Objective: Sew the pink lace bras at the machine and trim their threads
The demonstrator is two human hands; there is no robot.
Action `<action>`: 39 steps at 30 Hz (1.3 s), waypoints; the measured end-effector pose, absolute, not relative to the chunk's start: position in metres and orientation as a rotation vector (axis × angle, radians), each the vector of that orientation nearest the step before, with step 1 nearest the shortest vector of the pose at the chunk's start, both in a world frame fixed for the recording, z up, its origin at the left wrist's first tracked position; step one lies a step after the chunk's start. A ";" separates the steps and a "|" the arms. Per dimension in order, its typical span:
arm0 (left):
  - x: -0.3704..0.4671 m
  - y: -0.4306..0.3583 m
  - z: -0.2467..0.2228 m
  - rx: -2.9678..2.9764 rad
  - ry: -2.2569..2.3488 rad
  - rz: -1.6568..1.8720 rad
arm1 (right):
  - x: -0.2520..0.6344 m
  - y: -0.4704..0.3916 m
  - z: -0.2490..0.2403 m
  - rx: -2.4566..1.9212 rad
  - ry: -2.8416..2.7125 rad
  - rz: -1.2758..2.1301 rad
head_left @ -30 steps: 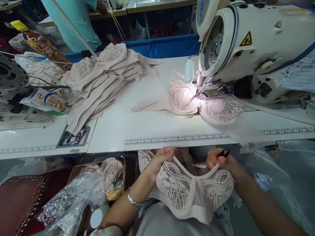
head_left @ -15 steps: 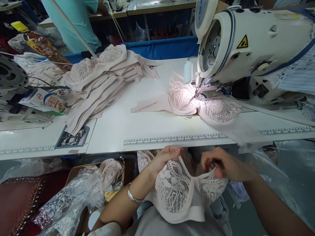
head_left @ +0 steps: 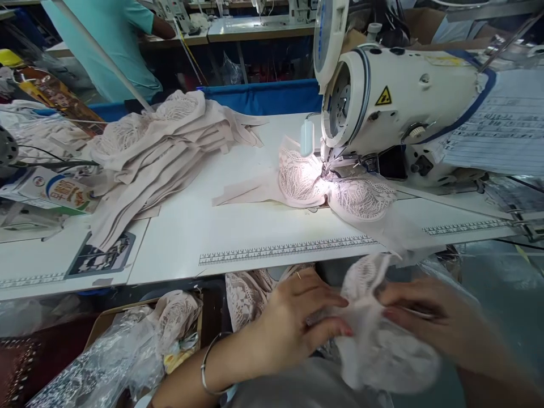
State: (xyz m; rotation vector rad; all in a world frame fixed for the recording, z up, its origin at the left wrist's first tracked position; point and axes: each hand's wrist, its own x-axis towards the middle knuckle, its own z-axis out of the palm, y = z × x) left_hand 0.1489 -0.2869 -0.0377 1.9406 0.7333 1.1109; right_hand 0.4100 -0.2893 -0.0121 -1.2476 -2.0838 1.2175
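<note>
A pale pink lace bra (head_left: 382, 345), smeared by motion, hangs over my lap in front of the table edge. My left hand (head_left: 301, 317), a bangle on its wrist, pinches the bra's left side between thumb and fingers. On the other side, my right hand (head_left: 437, 323) is blurred but closed on the fabric. A second lace bra (head_left: 361, 198) lies flat under the needle of the sewing machine (head_left: 408, 107), lit by its lamp. More lace pieces (head_left: 246, 297) hang below the table edge, partly behind my left hand.
Stacked bras (head_left: 161, 147) lie on the left of the white table (head_left: 178, 226). Beside them are a drink carton (head_left: 55, 190) and a bottle (head_left: 55, 93). A box (head_left: 106, 317) with plastic wrapping stands at lower left. A person in turquoise (head_left: 102, 45) is beyond the table.
The bra in my hands has turned and moved right, its cups no longer facing me. My left hand has moved lower and to the right; my view has shifted slightly.
</note>
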 end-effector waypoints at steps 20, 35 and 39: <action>0.156 -0.292 -0.068 1.541 1.146 1.052 | 0.386 -0.292 -0.078 -1.175 -2.333 -0.148; 0.130 -0.280 -0.073 1.141 1.092 1.224 | 0.431 -0.282 -0.043 -1.205 -1.987 0.923; 0.132 -0.283 -0.077 1.269 1.164 1.301 | 0.419 -0.283 -0.044 -1.220 -1.936 0.669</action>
